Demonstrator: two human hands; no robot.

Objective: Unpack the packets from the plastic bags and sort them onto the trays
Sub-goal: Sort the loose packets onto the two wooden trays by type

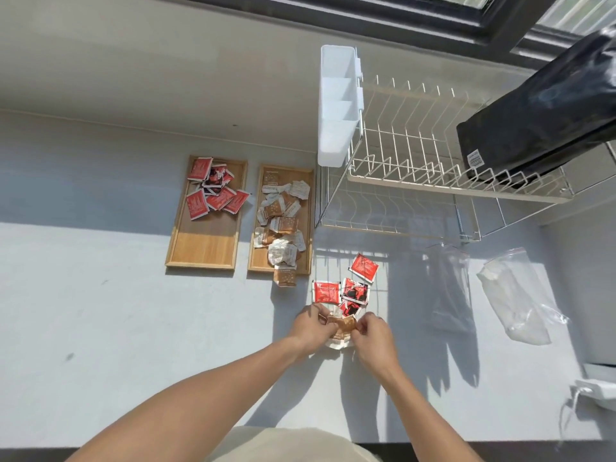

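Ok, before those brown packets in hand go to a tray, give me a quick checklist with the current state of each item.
1. Grip: left hand and right hand both pinch the brown packets: ok.
2. Number of packets held: hidden by fingers: cannot tell.
3. Target: right tray holds brown and white packets only: ok.
4. Room on right tray: crowded, and one brown packet overhangs its near edge: not ok.
5. Left tray holds red packets only, near half bare: ok.
6. Red packets lie unsorted on the counter, beyond the hands: not ok.
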